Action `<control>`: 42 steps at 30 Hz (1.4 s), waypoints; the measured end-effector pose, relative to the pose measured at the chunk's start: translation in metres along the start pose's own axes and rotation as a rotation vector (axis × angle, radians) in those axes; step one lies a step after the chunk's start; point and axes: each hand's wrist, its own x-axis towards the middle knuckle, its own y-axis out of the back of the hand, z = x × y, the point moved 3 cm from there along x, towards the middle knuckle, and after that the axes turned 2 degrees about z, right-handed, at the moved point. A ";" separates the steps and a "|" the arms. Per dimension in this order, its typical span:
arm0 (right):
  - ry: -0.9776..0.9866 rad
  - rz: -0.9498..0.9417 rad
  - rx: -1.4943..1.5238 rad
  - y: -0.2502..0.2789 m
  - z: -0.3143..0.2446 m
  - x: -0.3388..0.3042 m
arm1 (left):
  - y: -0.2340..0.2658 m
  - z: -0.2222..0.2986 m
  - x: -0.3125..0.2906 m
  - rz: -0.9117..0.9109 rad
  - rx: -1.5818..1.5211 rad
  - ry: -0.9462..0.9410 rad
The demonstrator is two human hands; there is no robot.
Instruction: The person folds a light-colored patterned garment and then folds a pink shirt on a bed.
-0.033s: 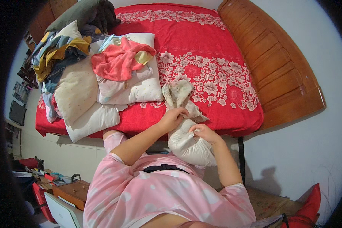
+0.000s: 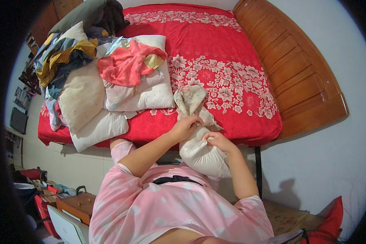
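Observation:
A plump white pillow rests against my lap at the bed's near edge. From its far end a rumpled pale cloth cover with faint markings stretches onto the bed; where the cover ends on the pillow is hidden by my fingers. My left hand is closed on the gathered cloth between cover and pillow. Just to the right, my right hand pinches a fold of the white pillow fabric, drawing creases across it.
A red bedspread with white flowers covers the bed. Pillows, a coral garment and mixed clothes are heaped on its left side. A wooden headboard stands right. Behind me at lower left are a brown case and a laptop.
My right hand has shifted very slightly up and left with the pinched fabric. Otherwise the two frames look alike.

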 end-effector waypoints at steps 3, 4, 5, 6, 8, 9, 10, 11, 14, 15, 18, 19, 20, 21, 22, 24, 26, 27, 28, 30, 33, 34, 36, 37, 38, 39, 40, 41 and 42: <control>-0.025 0.115 0.063 0.014 0.010 0.012 | 0.007 0.003 -0.006 -0.001 0.049 0.001; -0.002 0.217 0.153 0.027 0.015 0.016 | 0.008 0.002 -0.008 -0.006 0.008 0.044; 0.021 0.318 0.244 0.039 0.021 0.019 | 0.009 0.003 -0.010 -0.006 0.012 0.042; 0.068 0.382 0.253 0.046 0.023 0.020 | 0.010 0.004 -0.012 0.009 -0.014 0.018; 0.096 0.522 0.345 0.056 0.032 0.021 | 0.008 0.006 -0.016 -0.011 -0.060 0.049; 0.083 0.606 0.323 0.054 0.028 0.018 | 0.007 0.008 -0.018 -0.008 -0.061 0.049; 0.083 0.607 0.320 0.053 0.029 0.018 | 0.005 0.010 -0.019 0.022 0.032 0.040; 0.086 0.641 0.314 0.053 0.032 0.014 | 0.003 0.012 -0.020 0.051 0.123 0.029; 0.095 0.711 0.366 0.047 0.034 0.000 | -0.005 0.000 -0.022 0.071 0.157 0.191; 0.099 0.745 0.431 0.042 0.032 -0.006 | -0.007 -0.005 -0.024 0.052 0.203 0.321; 0.099 0.877 0.379 0.030 0.027 -0.010 | -0.017 0.001 -0.023 0.009 0.250 0.275; 0.104 0.946 0.337 0.031 0.027 -0.012 | -0.021 0.008 -0.020 -0.009 0.279 0.197; 0.145 0.965 0.264 0.039 0.045 -0.004 | -0.027 0.011 -0.018 0.004 0.237 0.034; 0.145 0.964 0.266 0.038 0.047 0.002 | -0.031 0.016 -0.016 -0.016 0.224 -0.066; 0.137 0.992 0.195 0.035 0.048 0.009 | -0.035 0.014 -0.017 -0.033 0.230 -0.117; 0.157 0.978 0.059 0.026 0.047 0.023 | -0.036 0.017 -0.020 -0.049 0.239 -0.164; 0.175 0.965 -0.063 0.010 0.048 0.030 | -0.030 0.014 -0.022 -0.025 0.312 0.186; 0.134 0.970 -0.215 0.007 0.055 0.035 | -0.030 0.009 -0.022 -0.024 0.315 0.187; 0.112 1.002 -0.301 -0.002 0.049 0.034 | -0.029 -0.001 -0.021 -0.023 0.351 0.234; 0.193 1.040 -0.185 0.025 0.082 0.044 | -0.041 -0.009 -0.009 -0.057 0.383 0.215; 0.166 1.089 -0.035 -0.006 0.034 0.043 | -0.039 -0.003 -0.018 -0.147 0.304 0.061; 0.226 1.095 0.182 -0.006 0.030 0.043 | -0.042 -0.002 -0.019 -0.172 0.271 -0.001; 0.263 0.987 0.198 0.022 0.055 0.042 | -0.056 -0.014 -0.016 -0.207 0.293 0.065; 0.255 0.988 0.204 0.026 0.057 0.036 | -0.053 -0.022 -0.021 -0.216 0.337 0.166; 0.144 0.813 -0.044 0.026 0.059 0.034 | -0.049 -0.030 -0.026 -0.217 0.358 0.289; 0.039 0.638 -0.289 0.032 0.063 0.030 | -0.047 -0.035 -0.027 -0.225 0.355 0.282; -0.063 0.594 -0.273 0.042 0.068 0.026 | -0.043 -0.039 -0.030 -0.207 0.333 0.278; -0.065 0.605 -0.271 0.047 0.071 0.023 | -0.043 -0.043 -0.030 -0.188 0.311 0.274; 0.062 0.758 -0.337 0.046 0.061 0.018 | -0.042 -0.044 -0.033 -0.180 0.265 0.280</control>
